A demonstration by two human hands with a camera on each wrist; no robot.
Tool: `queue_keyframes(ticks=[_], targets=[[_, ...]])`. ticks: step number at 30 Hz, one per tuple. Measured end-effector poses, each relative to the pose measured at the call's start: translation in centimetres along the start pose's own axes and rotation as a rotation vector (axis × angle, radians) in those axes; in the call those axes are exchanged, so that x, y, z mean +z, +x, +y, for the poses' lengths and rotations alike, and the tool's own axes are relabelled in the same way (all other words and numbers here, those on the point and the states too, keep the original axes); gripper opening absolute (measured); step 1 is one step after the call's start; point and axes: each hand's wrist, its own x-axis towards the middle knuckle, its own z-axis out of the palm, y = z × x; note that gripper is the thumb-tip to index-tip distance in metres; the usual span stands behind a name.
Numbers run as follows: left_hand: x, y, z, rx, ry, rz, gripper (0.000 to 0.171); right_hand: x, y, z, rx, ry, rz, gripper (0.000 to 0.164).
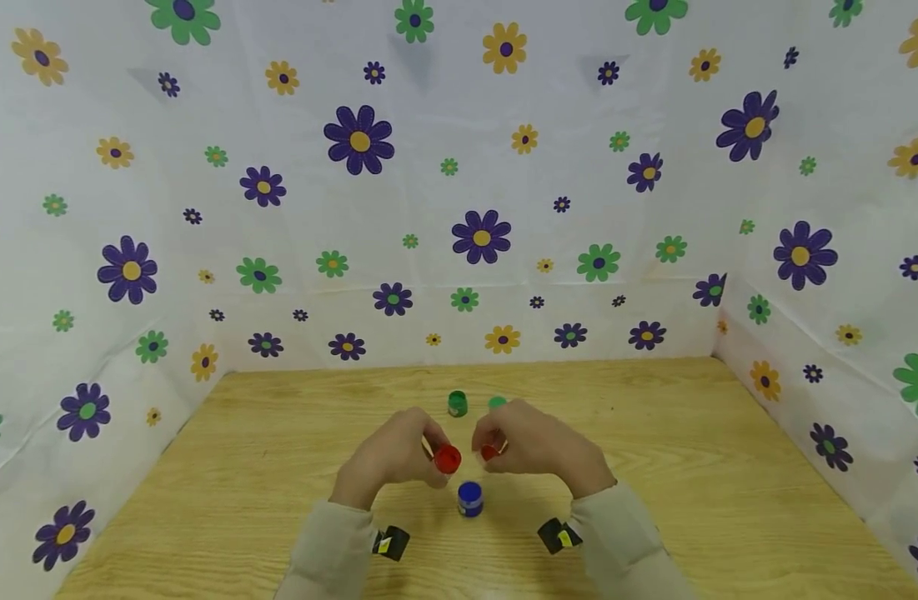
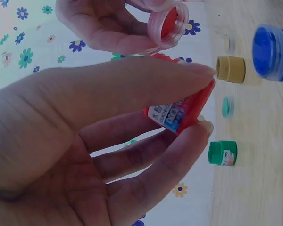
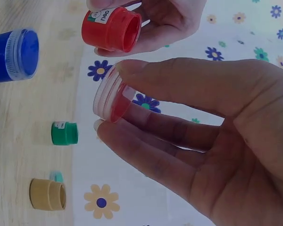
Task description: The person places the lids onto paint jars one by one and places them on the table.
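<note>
My left hand grips a small red paint jar between thumb and fingers. The jar is uncapped and tilted, its mouth facing my other hand. Opposite it, my right hand pinches a clear screw lid smeared red inside, by its edge. Jar and lid are apart, both held above the table. Just below and nearer stands a blue paint jar with its clear lid on.
Farther back on the wooden table stand an uncapped green jar and a green-tinted lid. An uncapped tan jar and a pale lid appear in the left wrist view. Flower-print cloth encloses the table.
</note>
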Motion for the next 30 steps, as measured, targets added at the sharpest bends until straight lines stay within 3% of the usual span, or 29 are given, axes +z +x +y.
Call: queue_keyframes(ticks=[11, 30], targets=[[-0.4, -0.5, 1.1, 0.083, -0.006, -0.018, 0.025, -0.2, -0.3, -1.7, -0.115, 0.071, 0.067, 0.013], [-0.7, -1.1, 1.7, 0.100, -0.012, -0.044, 0.018, 0.6, 0.1, -1.9, -0.178, 0.100, 0.094, 0.019]])
